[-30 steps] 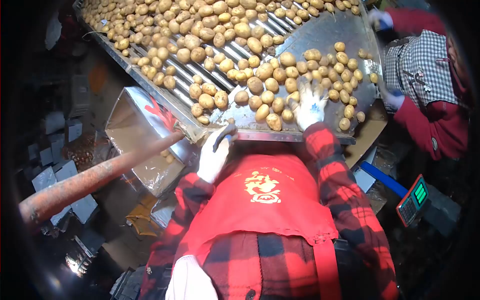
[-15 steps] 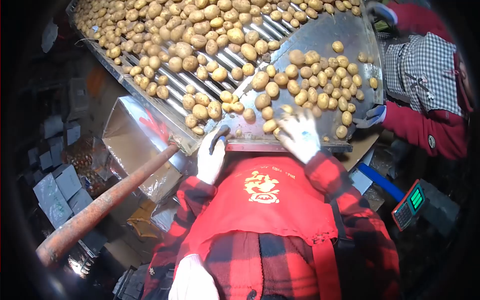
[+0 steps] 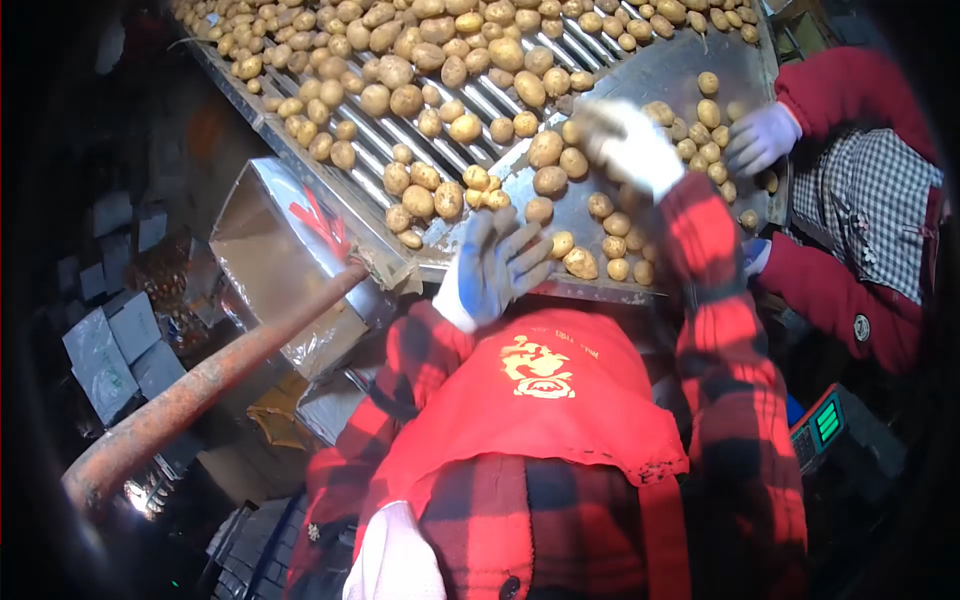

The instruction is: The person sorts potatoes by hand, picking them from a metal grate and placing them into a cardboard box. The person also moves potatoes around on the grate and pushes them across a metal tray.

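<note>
I've L hand (image 3: 492, 265) fingers spread, nothing held, by metal surface (image 3: 655, 72) edge; R hand (image 3: 628, 145) blurred over potatoes (image 3: 546, 149) on it, can't tell grip. Prob. mid-handling; next move needs clearance from co-worker's hand (image 3: 762, 138).

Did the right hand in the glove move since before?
Yes: the right hand moved forward, farther from the metal tray's front rim.
</note>
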Action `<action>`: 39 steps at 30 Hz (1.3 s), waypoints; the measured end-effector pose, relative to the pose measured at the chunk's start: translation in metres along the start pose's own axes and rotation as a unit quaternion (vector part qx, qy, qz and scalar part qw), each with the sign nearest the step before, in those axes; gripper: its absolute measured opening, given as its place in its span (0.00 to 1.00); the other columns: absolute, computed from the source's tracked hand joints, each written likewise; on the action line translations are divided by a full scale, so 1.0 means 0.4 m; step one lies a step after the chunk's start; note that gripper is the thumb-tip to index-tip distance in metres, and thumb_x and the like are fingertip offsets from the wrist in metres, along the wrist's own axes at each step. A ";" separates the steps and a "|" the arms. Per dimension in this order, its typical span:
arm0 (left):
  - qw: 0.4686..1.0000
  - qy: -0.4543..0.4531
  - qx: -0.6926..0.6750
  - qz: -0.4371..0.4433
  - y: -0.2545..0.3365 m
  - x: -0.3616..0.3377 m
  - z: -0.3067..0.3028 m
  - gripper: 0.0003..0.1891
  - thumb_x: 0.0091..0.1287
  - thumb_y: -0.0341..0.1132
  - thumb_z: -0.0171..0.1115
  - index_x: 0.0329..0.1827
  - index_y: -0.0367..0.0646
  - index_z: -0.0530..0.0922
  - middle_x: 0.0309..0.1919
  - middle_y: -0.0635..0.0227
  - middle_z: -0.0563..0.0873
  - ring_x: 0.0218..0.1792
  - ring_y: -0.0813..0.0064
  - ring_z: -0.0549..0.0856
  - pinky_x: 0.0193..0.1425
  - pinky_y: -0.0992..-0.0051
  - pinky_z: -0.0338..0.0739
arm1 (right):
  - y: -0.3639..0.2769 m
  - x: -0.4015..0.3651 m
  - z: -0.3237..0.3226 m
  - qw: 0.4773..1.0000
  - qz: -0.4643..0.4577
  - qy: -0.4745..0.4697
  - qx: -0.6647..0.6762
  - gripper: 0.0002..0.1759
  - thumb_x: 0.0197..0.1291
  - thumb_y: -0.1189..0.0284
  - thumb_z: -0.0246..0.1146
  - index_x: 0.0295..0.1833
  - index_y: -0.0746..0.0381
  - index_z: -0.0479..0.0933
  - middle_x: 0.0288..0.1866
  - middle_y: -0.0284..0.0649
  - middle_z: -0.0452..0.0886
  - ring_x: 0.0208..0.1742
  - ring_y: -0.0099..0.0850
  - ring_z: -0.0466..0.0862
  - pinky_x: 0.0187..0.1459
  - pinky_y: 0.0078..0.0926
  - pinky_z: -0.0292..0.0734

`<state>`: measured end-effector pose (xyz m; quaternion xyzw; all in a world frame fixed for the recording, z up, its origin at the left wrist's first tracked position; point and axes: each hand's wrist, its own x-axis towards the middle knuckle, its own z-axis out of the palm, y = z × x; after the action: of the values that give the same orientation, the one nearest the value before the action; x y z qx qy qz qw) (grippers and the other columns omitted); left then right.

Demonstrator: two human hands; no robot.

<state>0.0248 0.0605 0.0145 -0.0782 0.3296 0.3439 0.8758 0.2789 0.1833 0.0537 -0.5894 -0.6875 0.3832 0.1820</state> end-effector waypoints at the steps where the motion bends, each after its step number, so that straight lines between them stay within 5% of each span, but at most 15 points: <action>1: 0.997 -0.053 -0.046 0.014 0.011 0.001 0.018 0.34 0.78 0.58 0.53 0.79 0.52 0.54 0.76 0.55 0.68 0.70 0.57 0.75 0.70 0.56 0.78 | -0.009 -0.041 0.036 0.995 -0.046 -0.085 0.040 0.26 0.63 0.63 0.61 0.67 0.55 0.79 0.59 0.46 0.84 0.63 0.45 0.81 0.68 0.45 0.72; 3: 0.995 -0.035 -0.083 0.040 0.016 0.007 0.041 0.28 0.78 0.55 0.55 0.72 0.47 0.64 0.69 0.53 0.75 0.63 0.58 0.80 0.63 0.61 0.84 | 0.048 -0.049 0.144 0.979 -0.151 0.005 -0.134 0.27 0.61 0.61 0.63 0.67 0.55 0.79 0.55 0.45 0.85 0.60 0.44 0.82 0.70 0.47 0.66; 5: 0.990 0.017 -0.141 -0.017 -0.001 0.017 -0.025 0.24 0.78 0.53 0.56 0.65 0.45 0.69 0.62 0.57 0.79 0.60 0.61 0.83 0.55 0.66 0.86 | -0.013 -0.024 0.179 0.930 -0.087 0.110 -0.339 0.25 0.62 0.56 0.62 0.61 0.58 0.81 0.51 0.44 0.86 0.55 0.43 0.84 0.65 0.49 0.65; 7: 0.982 0.084 -0.150 -0.080 -0.006 0.013 -0.043 0.17 0.78 0.48 0.59 0.55 0.43 0.77 0.52 0.63 0.84 0.48 0.66 0.87 0.42 0.71 0.88 | -0.080 0.070 0.250 0.870 0.008 0.034 -0.491 0.17 0.63 0.60 0.61 0.53 0.56 0.82 0.47 0.41 0.87 0.52 0.40 0.86 0.62 0.49 0.67; 11: 0.988 0.020 -0.129 -0.082 -0.002 -0.030 -0.029 0.21 0.79 0.44 0.57 0.69 0.43 0.73 0.63 0.61 0.81 0.48 0.67 0.87 0.41 0.72 0.86 | -0.089 0.101 0.229 0.911 -0.007 0.077 -0.404 0.10 0.64 0.69 0.59 0.47 0.54 0.84 0.43 0.44 0.87 0.49 0.41 0.87 0.58 0.47 0.72; 14: 0.993 -0.048 -0.088 -0.067 0.020 -0.063 -0.062 0.25 0.79 0.40 0.55 0.76 0.45 0.68 0.71 0.61 0.77 0.53 0.68 0.86 0.40 0.74 0.84 | -0.059 0.051 0.220 0.968 0.029 0.072 -0.239 0.17 0.64 0.69 0.58 0.56 0.55 0.83 0.44 0.51 0.87 0.48 0.48 0.87 0.50 0.48 0.78; 17: 0.993 -0.082 -0.052 -0.061 0.008 -0.060 -0.112 0.26 0.79 0.37 0.55 0.78 0.45 0.66 0.73 0.62 0.76 0.58 0.70 0.84 0.41 0.76 0.82 | -0.023 -0.006 0.368 0.928 -0.002 0.086 -0.362 0.20 0.63 0.67 0.60 0.61 0.53 0.81 0.44 0.45 0.86 0.44 0.44 0.86 0.47 0.46 0.77; 19: 0.986 -0.137 -0.065 -0.072 -0.007 -0.059 -0.113 0.25 0.80 0.38 0.53 0.77 0.43 0.67 0.69 0.57 0.78 0.40 0.70 0.87 0.38 0.75 0.83 | -0.030 -0.008 0.404 0.931 -0.040 0.082 -0.353 0.20 0.62 0.66 0.60 0.61 0.52 0.81 0.45 0.42 0.84 0.43 0.42 0.85 0.46 0.46 0.76; 21: 0.997 -0.001 -0.039 -0.065 -0.003 -0.103 -0.097 0.24 0.81 0.38 0.51 0.77 0.41 0.67 0.68 0.58 0.79 0.46 0.69 0.87 0.41 0.75 0.83 | -0.047 -0.024 0.423 0.921 -0.089 0.100 -0.365 0.20 0.62 0.67 0.61 0.60 0.51 0.81 0.44 0.42 0.83 0.44 0.43 0.85 0.46 0.46 0.77; 26: 0.992 -0.097 -0.038 -0.078 -0.008 -0.155 -0.154 0.29 0.80 0.45 0.54 0.80 0.45 0.64 0.71 0.59 0.77 0.61 0.64 0.84 0.45 0.75 0.82 | -0.103 -0.129 0.339 0.980 -0.034 0.173 -0.092 0.18 0.60 0.67 0.64 0.54 0.63 0.82 0.44 0.50 0.86 0.50 0.51 0.84 0.53 0.46 0.80; 27: 0.988 -0.122 -0.071 -0.066 -0.012 -0.163 -0.167 0.31 0.78 0.47 0.58 0.80 0.45 0.63 0.74 0.58 0.74 0.60 0.65 0.84 0.42 0.75 0.82 | -0.163 -0.178 0.300 0.995 0.031 -0.010 0.098 0.24 0.61 0.65 0.65 0.61 0.64 0.80 0.50 0.52 0.85 0.54 0.50 0.84 0.58 0.45 0.78; 29: 0.987 -0.129 -0.058 -0.069 -0.002 -0.195 -0.185 0.32 0.78 0.47 0.58 0.81 0.46 0.62 0.75 0.56 0.73 0.61 0.62 0.84 0.43 0.75 0.84 | -0.196 -0.270 0.347 0.991 -0.066 -0.044 0.103 0.31 0.58 0.64 0.66 0.67 0.63 0.77 0.59 0.53 0.82 0.59 0.50 0.83 0.61 0.44 0.77; 34: 0.948 -0.255 -0.180 -0.062 0.039 -0.376 -0.379 0.29 0.78 0.43 0.58 0.81 0.56 0.63 0.80 0.53 0.61 0.60 0.45 0.81 0.46 0.67 0.86 | -0.162 -0.132 0.450 0.969 -0.101 0.117 -0.194 0.38 0.54 0.64 0.67 0.72 0.61 0.71 0.68 0.60 0.74 0.64 0.54 0.78 0.63 0.48 0.75; 37: 0.933 -0.130 -0.317 0.106 0.140 -0.503 -0.431 0.27 0.75 0.41 0.60 0.76 0.46 0.70 0.72 0.58 0.75 0.53 0.68 0.83 0.47 0.70 0.81 | -0.147 -0.034 0.518 0.944 -0.032 0.016 -0.328 0.34 0.55 0.67 0.66 0.71 0.59 0.74 0.66 0.58 0.76 0.63 0.52 0.79 0.62 0.47 0.77; 39: 0.903 -0.059 -0.396 0.157 0.246 -0.554 -0.528 0.27 0.74 0.39 0.57 0.75 0.43 0.71 0.65 0.65 0.82 0.53 0.69 0.84 0.52 0.67 0.81 | -0.152 -0.018 0.490 0.958 -0.003 -0.010 -0.288 0.31 0.59 0.68 0.65 0.70 0.60 0.74 0.64 0.56 0.79 0.63 0.49 0.80 0.61 0.44 0.78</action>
<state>-0.2714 -0.0645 0.0004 -0.3459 0.1220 0.5828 0.7251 0.1023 0.1144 -0.0251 -0.6111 -0.7721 0.1746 -0.0016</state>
